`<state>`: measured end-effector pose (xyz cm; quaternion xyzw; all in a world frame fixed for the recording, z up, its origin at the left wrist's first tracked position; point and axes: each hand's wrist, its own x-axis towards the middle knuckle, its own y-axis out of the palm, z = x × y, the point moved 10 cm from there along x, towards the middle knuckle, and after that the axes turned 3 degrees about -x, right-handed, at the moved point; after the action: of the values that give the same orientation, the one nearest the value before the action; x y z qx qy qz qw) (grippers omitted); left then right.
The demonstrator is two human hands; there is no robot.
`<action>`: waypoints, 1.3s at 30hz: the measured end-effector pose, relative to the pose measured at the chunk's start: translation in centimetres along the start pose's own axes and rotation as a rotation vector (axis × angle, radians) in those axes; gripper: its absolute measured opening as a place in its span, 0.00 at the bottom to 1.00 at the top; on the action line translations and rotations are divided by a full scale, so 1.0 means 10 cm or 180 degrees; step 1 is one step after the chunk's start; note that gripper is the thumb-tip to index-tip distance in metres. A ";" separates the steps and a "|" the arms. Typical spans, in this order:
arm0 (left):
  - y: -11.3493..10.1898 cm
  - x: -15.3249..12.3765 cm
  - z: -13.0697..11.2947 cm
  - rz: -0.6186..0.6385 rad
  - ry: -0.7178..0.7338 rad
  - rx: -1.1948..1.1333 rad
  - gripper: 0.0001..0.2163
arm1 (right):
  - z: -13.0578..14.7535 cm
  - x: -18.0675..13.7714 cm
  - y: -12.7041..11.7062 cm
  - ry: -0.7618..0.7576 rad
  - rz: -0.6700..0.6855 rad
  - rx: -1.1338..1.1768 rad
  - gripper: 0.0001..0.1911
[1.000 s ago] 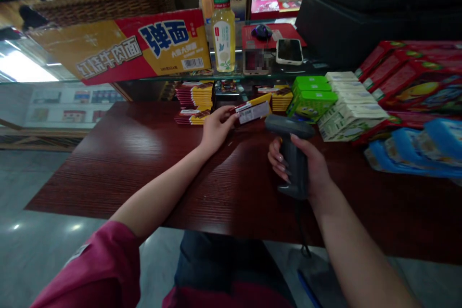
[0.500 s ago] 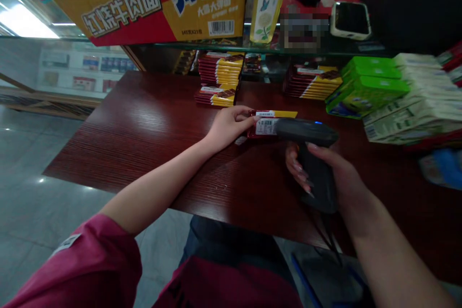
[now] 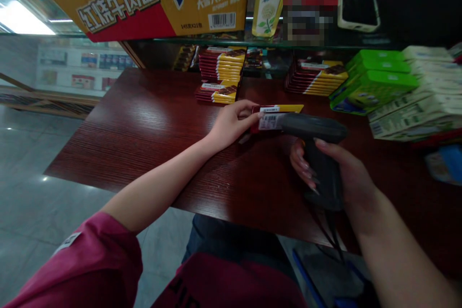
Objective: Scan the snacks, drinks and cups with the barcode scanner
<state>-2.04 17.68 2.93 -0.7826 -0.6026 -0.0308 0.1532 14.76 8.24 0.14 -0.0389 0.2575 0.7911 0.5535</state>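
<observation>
Within curled hands (image 3: pixel 231 123) (image 3: pixel 355 178): scanner (image 3: pixel 323 156), probably chocolate (image 3: pixel 270 121).

Packet (image 3: pixel 283 108): levelled from its tilt, drawn clear of the right-hand stack (image 3: pixel 317 79).
Scanner (image 3: pixel 314 127): nose now covering the label's (image 3: pixel 267 121) end, its blue light gone from view.

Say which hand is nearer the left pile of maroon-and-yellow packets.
Left. The left hand is just in front of the pile, holding one similar packet; the right hand, gripping a dark handheld scanner, is farther off to the right.
</observation>
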 end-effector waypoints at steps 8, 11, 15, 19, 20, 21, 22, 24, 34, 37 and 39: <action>-0.85 0.05 -0.61 -0.0423 0.1119 0.1222 0.11 | -0.02 0.01 -0.09 -0.0155 0.0081 0.0292 0.19; -1.09 0.12 -0.53 -0.0219 0.1177 0.1814 0.11 | -0.02 0.01 -0.07 -0.0115 0.0099 0.0318 0.19; -1.24 0.16 -0.30 0.0044 0.1129 0.2777 0.14 | 0.01 -0.01 -0.06 -0.0111 0.0065 0.0281 0.19; -1.40 0.15 -0.16 -0.0060 0.0960 0.3333 0.18 | -0.02 0.00 -0.09 -0.0065 0.0003 0.0282 0.19; -1.43 0.15 -0.15 -0.0088 0.0917 0.3425 0.18 | -0.03 0.01 -0.11 -0.0068 -0.0009 0.0295 0.19; -1.46 0.14 -0.15 -0.0124 0.0871 0.3511 0.18 | -0.04 0.01 -0.12 -0.0080 -0.0028 0.0309 0.19; -1.49 0.14 -0.15 -0.0160 0.0821 0.3585 0.18 | -0.04 0.02 -0.13 -0.0095 -0.0047 0.0321 0.19; -1.51 0.13 -0.18 -0.0221 0.0753 0.3659 0.18 | -0.05 0.02 -0.14 -0.0109 -0.0073 0.0345 0.18; -1.18 0.14 -0.18 -0.0076 0.0847 0.3682 0.22 | 0.01 0.04 -0.12 -0.0165 0.0004 0.0475 0.19; -1.15 0.12 -0.21 -0.0087 0.0841 0.3741 0.21 | 0.07 0.05 -0.17 -0.0320 -0.0077 0.0616 0.20; -1.06 0.10 -0.29 -0.0234 0.0922 0.3766 0.19 | 0.13 0.06 -0.20 -0.0450 -0.0140 0.0691 0.21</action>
<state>-11.51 20.17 8.10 -0.5312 -0.5171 0.1978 0.6413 16.60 9.82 0.30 0.0714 0.3011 0.7470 0.5884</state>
